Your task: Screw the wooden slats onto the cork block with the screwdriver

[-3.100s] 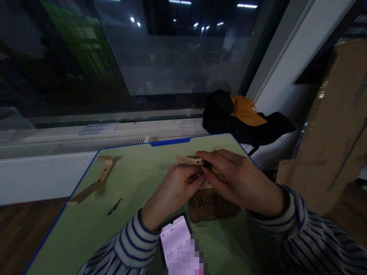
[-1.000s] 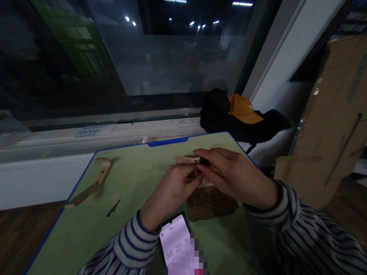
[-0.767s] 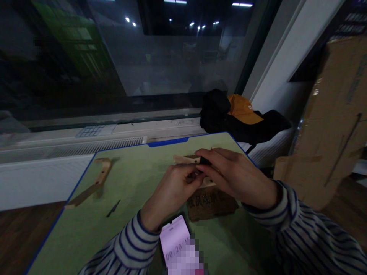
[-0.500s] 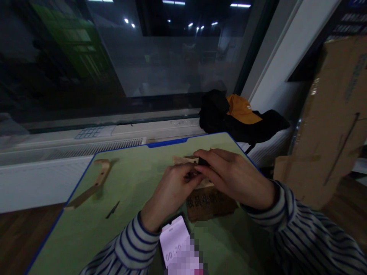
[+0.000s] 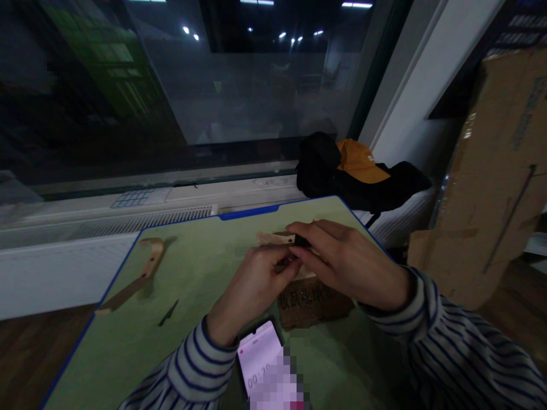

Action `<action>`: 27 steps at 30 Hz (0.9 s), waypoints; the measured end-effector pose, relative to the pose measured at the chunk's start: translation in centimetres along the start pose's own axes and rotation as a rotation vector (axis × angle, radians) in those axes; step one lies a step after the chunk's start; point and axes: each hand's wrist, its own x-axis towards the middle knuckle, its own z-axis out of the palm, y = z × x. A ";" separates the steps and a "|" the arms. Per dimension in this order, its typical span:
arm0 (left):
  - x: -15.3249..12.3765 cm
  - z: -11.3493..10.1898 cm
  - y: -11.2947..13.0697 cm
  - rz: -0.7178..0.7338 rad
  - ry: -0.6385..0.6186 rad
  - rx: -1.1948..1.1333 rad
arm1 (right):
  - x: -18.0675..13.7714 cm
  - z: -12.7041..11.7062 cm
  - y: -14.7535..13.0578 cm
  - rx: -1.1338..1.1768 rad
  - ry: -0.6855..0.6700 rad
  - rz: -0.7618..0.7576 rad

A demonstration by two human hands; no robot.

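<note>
My right hand (image 5: 342,256) is closed in a pinch, with a small black block (image 5: 302,240) between its fingertips. Its fingers rest over a pale wooden strip (image 5: 273,238) that has a dark hole near the block. Close against it, my left hand (image 5: 267,273) is also closed, thumb and fingers pressed together at the strip; what they grip is hidden behind the fingers. Under both hands lies a brown board (image 5: 316,307) with dark characters on it, partly covered by the right hand.
A curved wooden piece with holes (image 5: 151,259) lies at the table's left side, near a thin dark sliver (image 5: 168,313). A phone showing a timer (image 5: 258,353) is in front of the board. Beyond the blue-edged table (image 5: 205,245) are a black bag (image 5: 318,165), an orange cap (image 5: 361,161) and a cardboard box (image 5: 491,188).
Both hands keep almost the same place and grip. Slightly more of the pale strip shows beside the black block.
</note>
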 end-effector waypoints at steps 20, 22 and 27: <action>0.0 0.1 -0.1 -0.043 0.033 0.028 | 0.1 0.0 0.0 -0.020 -0.025 0.003; 0.0 0.0 -0.1 -0.043 0.020 0.034 | 0.1 0.1 0.0 -0.033 -0.025 0.001; -0.1 -0.1 0.0 -0.033 -0.011 0.054 | 0.0 0.2 0.1 -0.063 0.005 -0.014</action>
